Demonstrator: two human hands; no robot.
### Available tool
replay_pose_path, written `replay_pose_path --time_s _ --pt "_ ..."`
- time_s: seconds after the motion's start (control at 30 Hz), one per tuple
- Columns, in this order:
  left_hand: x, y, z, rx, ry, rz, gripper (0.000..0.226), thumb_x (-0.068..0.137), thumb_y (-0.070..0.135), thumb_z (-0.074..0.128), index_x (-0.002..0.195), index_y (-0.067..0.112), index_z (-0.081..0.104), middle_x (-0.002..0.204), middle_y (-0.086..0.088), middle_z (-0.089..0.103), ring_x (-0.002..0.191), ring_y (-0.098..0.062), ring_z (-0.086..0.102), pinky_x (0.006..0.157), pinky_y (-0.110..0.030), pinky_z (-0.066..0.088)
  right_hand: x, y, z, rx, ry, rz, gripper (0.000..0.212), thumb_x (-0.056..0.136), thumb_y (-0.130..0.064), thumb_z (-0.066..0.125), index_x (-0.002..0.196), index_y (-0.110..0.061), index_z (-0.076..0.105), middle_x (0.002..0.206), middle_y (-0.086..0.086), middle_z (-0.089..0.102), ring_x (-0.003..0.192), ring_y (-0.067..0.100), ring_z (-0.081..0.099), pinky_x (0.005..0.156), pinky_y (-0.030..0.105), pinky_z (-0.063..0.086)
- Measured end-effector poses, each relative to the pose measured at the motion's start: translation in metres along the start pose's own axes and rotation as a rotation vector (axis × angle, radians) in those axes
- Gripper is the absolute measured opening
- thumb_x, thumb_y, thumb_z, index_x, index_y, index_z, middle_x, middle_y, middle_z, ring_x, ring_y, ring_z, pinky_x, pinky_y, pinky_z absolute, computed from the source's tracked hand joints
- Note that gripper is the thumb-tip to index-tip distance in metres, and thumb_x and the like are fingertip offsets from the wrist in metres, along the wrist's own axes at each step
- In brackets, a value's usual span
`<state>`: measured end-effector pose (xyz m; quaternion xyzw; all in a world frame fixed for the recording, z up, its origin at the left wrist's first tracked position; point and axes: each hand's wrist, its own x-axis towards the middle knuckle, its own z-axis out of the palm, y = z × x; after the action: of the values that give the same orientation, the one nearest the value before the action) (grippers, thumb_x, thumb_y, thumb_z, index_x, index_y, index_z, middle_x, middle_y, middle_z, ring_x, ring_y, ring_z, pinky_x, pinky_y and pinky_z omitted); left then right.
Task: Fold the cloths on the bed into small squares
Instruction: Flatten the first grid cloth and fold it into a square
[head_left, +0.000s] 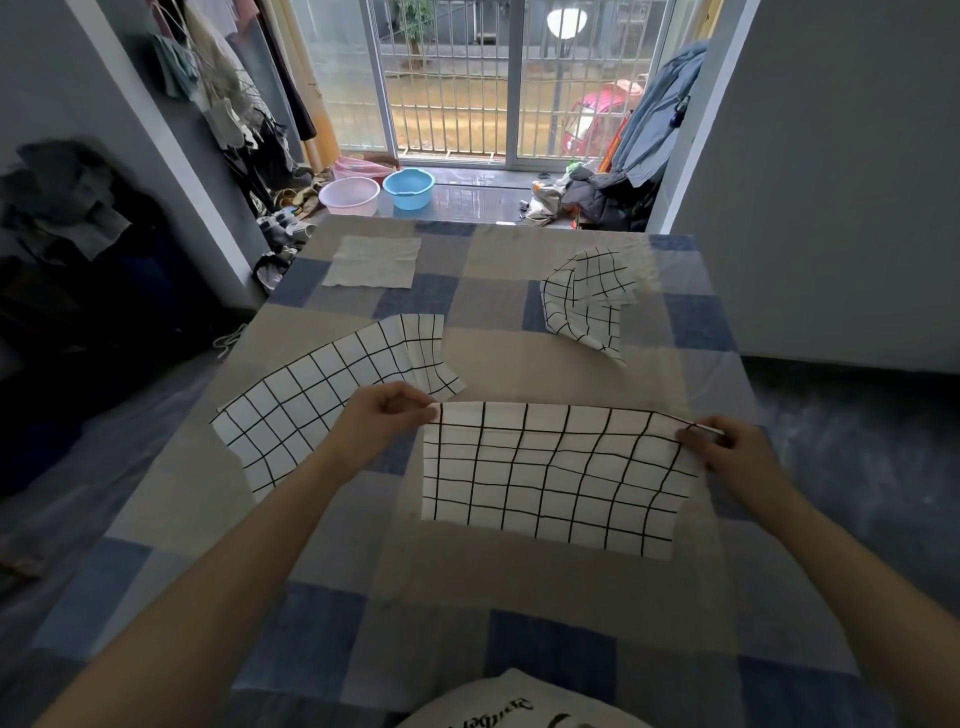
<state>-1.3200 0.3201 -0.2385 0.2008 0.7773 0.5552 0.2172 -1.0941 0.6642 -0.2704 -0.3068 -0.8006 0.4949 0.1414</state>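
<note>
— While both hands are busy, how far along is the folding?

— Early, I'd say. The left hand (387, 413) and right hand (727, 447) each pinch a top corner of the near cloth (550, 478), fingers curled on the edge. It hangs stretched between them just over the bed (519, 597), near the person, and looks doubled once at most; I can't tell for sure.

— And the others?

— The long cloth (332, 395) lies flat to the left, its far end creased, not yet a square. The far cloth (587, 301) sits rumpled on the right, corners turned over, unfolded by my judgement. The grey cloth (374, 262) at the far left lies flat and roughly square; it may be done, though I can't see its layers.

— So what's left?

— Probably most of it: finishing this one, then the two checked ones.
</note>
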Motion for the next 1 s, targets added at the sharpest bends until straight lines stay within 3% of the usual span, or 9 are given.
replay_pose_path --time_s 0.17,0.27,0.37,0.53,0.7,0.8,0.87,1.0 --pt "0.002 -0.002 0.002 -0.021 0.039 0.014 0.012 0.087 0.014 0.07 0.096 0.006 0.071 0.083 -0.002 0.075 0.083 -0.015 0.071 0.082 -0.026 0.054 -0.004 -0.009 -0.002 0.115 -0.001 0.036 0.006 0.09 -0.013 0.064 0.087 -0.009 0.066 0.073 0.01 0.065 0.065 0.019 0.061 0.059 0.029 0.049" --pt "0.003 0.0 0.004 -0.036 0.037 0.028 0.012 0.087 0.014 0.07 0.099 0.009 0.072 0.088 -0.004 0.076 0.088 -0.016 0.072 0.084 -0.026 0.054 -0.007 -0.02 -0.001 0.208 -0.007 0.064 0.004 0.091 -0.011 0.062 0.09 -0.009 0.065 0.07 0.001 0.07 0.063 0.013 0.067 0.051 0.018 0.051" --pt "0.004 0.004 0.005 0.009 -0.012 0.051 0.012 0.088 0.012 0.069 0.1 0.01 0.072 0.088 -0.001 0.076 0.087 -0.01 0.071 0.081 -0.019 0.053 -0.007 -0.03 -0.001 0.203 -0.015 0.044 0.004 0.091 -0.011 0.062 0.091 -0.01 0.065 0.076 0.002 0.07 0.061 0.004 0.067 0.05 0.013 0.049" --pt "0.009 0.002 0.0 -0.028 0.11 0.034 0.007 0.09 0.012 0.066 0.092 0.013 0.073 0.076 0.009 0.072 0.072 0.001 0.064 0.073 -0.017 0.05 -0.001 -0.039 -0.003 0.079 0.045 -0.01 0.012 0.09 -0.014 0.064 0.079 -0.015 0.063 0.072 0.006 0.064 0.062 0.014 0.058 0.048 0.009 0.045" --pt "0.012 -0.002 0.002 -0.266 0.188 -0.047 0.013 0.093 0.013 0.061 0.099 0.01 0.072 0.091 -0.003 0.073 0.085 -0.015 0.066 0.077 -0.025 0.053 0.0 -0.042 0.002 0.103 0.025 0.017 0.015 0.091 -0.018 0.063 0.088 -0.003 0.064 0.077 0.016 0.065 0.062 0.014 0.061 0.049 0.015 0.049" --pt "0.015 0.002 0.003 -0.454 0.267 -0.089 0.012 0.094 0.014 0.059 0.097 0.013 0.07 0.09 -0.004 0.07 0.082 -0.015 0.065 0.073 -0.026 0.053 -0.001 -0.046 0.005 0.127 -0.015 0.019 0.011 0.092 -0.015 0.062 0.087 -0.006 0.064 0.073 0.009 0.066 0.057 0.004 0.063 0.051 0.014 0.05" --pt "0.02 0.005 0.006 -0.534 0.324 -0.128 0.011 0.096 0.018 0.056 0.092 0.018 0.067 0.087 -0.002 0.067 0.078 -0.016 0.062 0.066 -0.027 0.052 0.0 -0.045 0.007 0.135 -0.038 0.025 0.016 0.092 -0.017 0.062 0.088 -0.002 0.063 0.078 0.015 0.067 0.062 0.009 0.065 0.057 0.018 0.053" --pt "0.019 0.009 0.015 -0.147 0.399 -0.113 0.012 0.101 0.029 0.044 0.099 0.022 0.053 0.089 0.001 0.058 0.076 -0.014 0.055 0.051 -0.022 0.046 0.0 -0.047 0.012 0.145 -0.035 0.029 0.019 0.094 -0.024 0.06 0.083 -0.008 0.06 0.077 0.02 0.065 0.07 0.021 0.062 0.067 0.037 0.054"
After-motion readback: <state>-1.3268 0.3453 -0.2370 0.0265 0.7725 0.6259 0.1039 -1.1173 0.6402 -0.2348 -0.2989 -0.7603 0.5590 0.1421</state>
